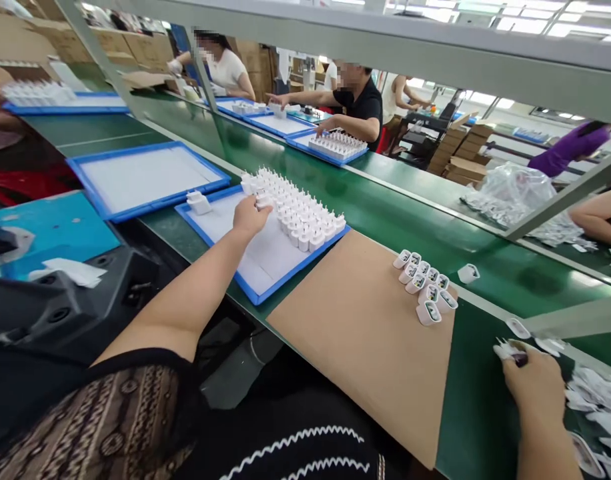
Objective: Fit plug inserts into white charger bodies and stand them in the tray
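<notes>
Over the blue-rimmed tray [258,295], my left hand [251,217] is closed on a white plug adapter [263,199] at the edge of a block of white adapters [305,207] standing pins up. A few more adapters [199,203] sit at the tray's left corner. My right hand [533,377], far right, is closed around a white plug piece with metal pins [505,348]; a dark part shows between the fingers. Close to that hand lie an oval white ring [517,327] and a pile of small white parts [598,400].
A brown cardboard sheet [365,333] carries several open white housings [428,283]; one more housing [468,273] lies on the green belt [385,213]. Another blue-rimmed tray [150,179] is at left. Metal posts [570,183] rise beside the belt. Co-workers [358,107] sit across.
</notes>
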Demonstrator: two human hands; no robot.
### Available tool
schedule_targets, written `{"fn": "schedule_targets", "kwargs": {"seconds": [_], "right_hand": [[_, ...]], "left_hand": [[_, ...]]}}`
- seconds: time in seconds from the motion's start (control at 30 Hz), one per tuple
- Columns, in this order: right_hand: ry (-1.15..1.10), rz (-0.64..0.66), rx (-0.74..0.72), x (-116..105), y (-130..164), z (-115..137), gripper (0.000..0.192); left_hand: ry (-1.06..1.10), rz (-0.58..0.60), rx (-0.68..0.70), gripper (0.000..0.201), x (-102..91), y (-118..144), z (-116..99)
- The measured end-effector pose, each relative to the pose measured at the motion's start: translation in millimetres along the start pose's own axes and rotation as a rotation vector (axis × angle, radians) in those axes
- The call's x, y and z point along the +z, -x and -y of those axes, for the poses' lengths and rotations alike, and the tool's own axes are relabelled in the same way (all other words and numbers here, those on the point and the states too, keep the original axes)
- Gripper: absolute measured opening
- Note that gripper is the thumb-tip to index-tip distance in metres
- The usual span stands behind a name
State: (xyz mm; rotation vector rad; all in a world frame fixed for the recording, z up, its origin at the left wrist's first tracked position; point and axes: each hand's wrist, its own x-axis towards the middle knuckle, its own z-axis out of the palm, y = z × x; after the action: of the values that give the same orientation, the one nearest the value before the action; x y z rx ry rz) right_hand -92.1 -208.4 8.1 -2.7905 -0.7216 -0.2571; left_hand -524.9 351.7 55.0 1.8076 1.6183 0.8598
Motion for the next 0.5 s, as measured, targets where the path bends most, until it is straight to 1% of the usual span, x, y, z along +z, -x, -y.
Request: {"fn": "schedule_targets", "kwargs": {"seconds": [0.07, 0.13, 0.2, 0.27, 0.3, 0.33, 0.37, 0.4, 0.43, 0.47, 0.5], "right_hand": [[-0.053, -0.019, -0.023, -4.1, 7.3, 3.9, 0.056], [-0.118, -0.065, -0.040, -9.0, 18.5, 8.5, 0.048], [-0.197, -0.127, -0.079, -14.8, 35.2, 17.9, 0.042], [-0.296, -0.143, -0.126, -19.1, 55.3, 33.7, 0.044], [-0.351, -0.126, -0.132, -19.6, 65.0, 43.1, 0.047], [-0.401, -0.106, -0.115, -18.5, 73.5, 52.9, 0.049], [-0.441, -0.094, -0.076, -15.8, 80.2, 62.1, 0.050], [-0.476, -0.090, -0.025, -11.7, 85.0, 70.0, 0.050], [-0.511, -0.091, 0.028, -6.6, 87.9, 76.2, 0.051], [-0.557, -0.092, 0.073, -1.1, 89.5, 80.4, 0.051], [-0.619, -0.084, 0.101, 4.0, 90.3, 82.6, 0.051]], "left_hand": [[0.011, 0.074, -0.041, 0.027, 14.7, -6.0, -0.1], [0.019, 0.130, -0.051, 0.025, 22.6, -4.6, -1.0], [0.019, 0.164, -0.055, 0.036, 22.6, -0.1, -2.7], [0.004, 0.142, -0.049, 0.049, 18.4, 6.0, -7.9], [-0.008, 0.105, -0.039, 0.051, 17.0, 9.9, -13.1], [-0.022, 0.044, -0.001, 0.050, 17.6, 14.9, -20.9], [-0.027, -0.038, 0.082, 0.049, 20.8, 21.6, -31.7], [-0.013, -0.116, 0.213, 0.047, 27.1, 30.6, -45.9], [0.018, -0.160, 0.381, 0.046, 36.5, 42.6, -63.5], [0.056, -0.150, 0.566, 0.043, 48.4, 57.8, -84.4], [0.097, -0.087, 0.755, 0.040, 61.8, 76.1, -107.9]]}}
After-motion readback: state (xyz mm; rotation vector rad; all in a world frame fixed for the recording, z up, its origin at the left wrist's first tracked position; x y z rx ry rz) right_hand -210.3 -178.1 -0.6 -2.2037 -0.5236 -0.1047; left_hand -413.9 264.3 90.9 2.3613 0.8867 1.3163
